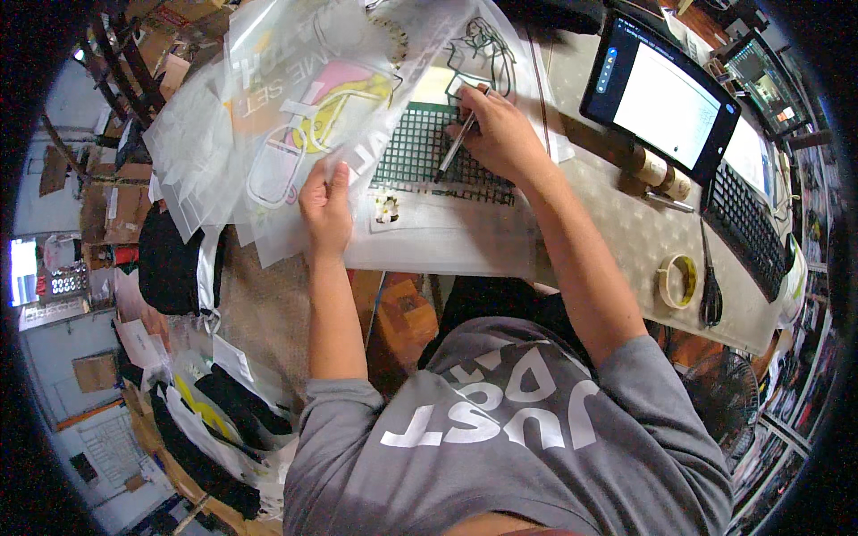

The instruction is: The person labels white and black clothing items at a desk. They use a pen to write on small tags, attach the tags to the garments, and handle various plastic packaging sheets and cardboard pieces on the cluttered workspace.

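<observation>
A person at a cluttered desk (603,237) pinches the edge of a fanned stack of clear sheets (210,125) between the thumb and fingers of the left hand (327,204), while the right hand (502,134) closes around a slim silver pen (457,149). The stack, raised at its near edge, spreads over the desk's left side, a pink-and-yellow picture (344,103) showing through it. Beside it, under the right hand, lies a green grid (413,134), with a dark line drawing (481,55) just beyond and a small flower picture (387,210) nearer the person.

The work looks to be partway along — the sheets are held up rather than laid flat, and the grid is only partly uncovered. The line drawing appears at least begun; whether it is finished, or whether the pen's tip meets any surface, cannot be told. How many sheets remain is equally unclear — their layers overlap too closely to count. To the right, a lit tablet (666,100) stands near a roll of tape (677,281).
</observation>
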{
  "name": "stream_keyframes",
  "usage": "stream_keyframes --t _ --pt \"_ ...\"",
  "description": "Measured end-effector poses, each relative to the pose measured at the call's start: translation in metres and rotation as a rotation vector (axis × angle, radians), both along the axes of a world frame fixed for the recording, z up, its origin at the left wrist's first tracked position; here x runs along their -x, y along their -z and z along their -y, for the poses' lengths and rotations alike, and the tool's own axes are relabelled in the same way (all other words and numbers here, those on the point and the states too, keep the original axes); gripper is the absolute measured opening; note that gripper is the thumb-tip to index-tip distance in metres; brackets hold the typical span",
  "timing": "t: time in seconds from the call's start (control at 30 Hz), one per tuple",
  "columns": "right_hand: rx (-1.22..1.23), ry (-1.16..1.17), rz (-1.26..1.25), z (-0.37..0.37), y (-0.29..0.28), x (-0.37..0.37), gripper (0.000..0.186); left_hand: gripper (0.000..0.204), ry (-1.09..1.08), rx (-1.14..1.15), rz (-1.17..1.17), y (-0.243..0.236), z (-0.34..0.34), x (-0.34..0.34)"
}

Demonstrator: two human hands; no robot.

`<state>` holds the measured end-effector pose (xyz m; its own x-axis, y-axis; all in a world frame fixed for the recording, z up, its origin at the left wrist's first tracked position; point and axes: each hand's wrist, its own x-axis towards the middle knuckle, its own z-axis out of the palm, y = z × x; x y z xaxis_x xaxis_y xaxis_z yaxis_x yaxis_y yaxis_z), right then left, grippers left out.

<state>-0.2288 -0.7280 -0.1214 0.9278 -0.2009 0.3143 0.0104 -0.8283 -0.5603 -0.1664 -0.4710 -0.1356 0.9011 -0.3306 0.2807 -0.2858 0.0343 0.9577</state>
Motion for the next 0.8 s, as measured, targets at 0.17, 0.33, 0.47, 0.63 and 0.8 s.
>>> stream_keyframes --t 0.17,0.33,0.47,0.63,0.8 --pt "0.173 0.071 0.082 -0.020 -0.007 -0.007 0.032 0.023 -0.235 0.362 -0.157 -0.005 0.009 0.002" --pt "-0.302 -0.086 0.051 -0.061 -0.031 -0.034 0.045 0.035 -0.325 0.443 -0.252 -0.015 -0.003 0.002" --pt "-0.442 -0.146 0.072 -0.105 -0.030 -0.058 0.055 0.042 -0.428 0.323 -0.159 -0.027 -0.005 0.011" --pt "-0.272 -0.238 0.325 -0.149 -0.010 -0.066 0.067 0.043 -0.439 0.388 -0.053 -0.022 -0.030 0.010" --pt "-0.238 -0.028 0.086 -0.106 -0.021 -0.067 0.056 0.042 -0.537 0.324 -0.002 -0.018 -0.044 0.008"
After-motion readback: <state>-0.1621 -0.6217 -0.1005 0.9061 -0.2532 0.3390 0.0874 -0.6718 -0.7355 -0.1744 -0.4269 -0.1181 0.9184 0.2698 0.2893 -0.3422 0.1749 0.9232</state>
